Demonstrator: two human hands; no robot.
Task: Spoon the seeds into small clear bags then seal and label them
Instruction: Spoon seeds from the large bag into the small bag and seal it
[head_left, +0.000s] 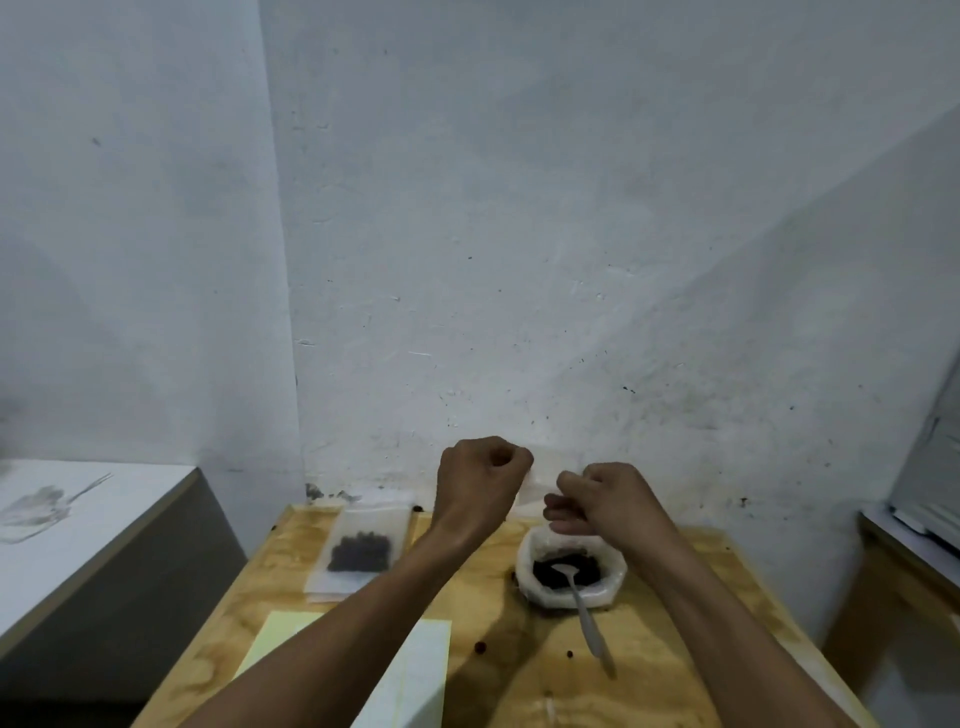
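Observation:
My left hand (480, 475) and my right hand (605, 499) are raised above the far edge of the wooden table (649, 675), both pinching a small clear bag (540, 475) held between them. Below my right hand a white container of dark seeds (571, 571) stands on the table, and a metal spoon (584, 613) rests in it with its handle pointing toward me. A clear bag filled with dark seeds (361, 551) lies flat at the far left of the table.
A yellow sheet (272, 639) and a white sheet (415, 670) lie near the front left. A few loose seeds (480, 647) dot the tabletop. A white wall stands just behind the table. A white-topped counter (88, 525) is at left, and another wooden table (904, 561) at right.

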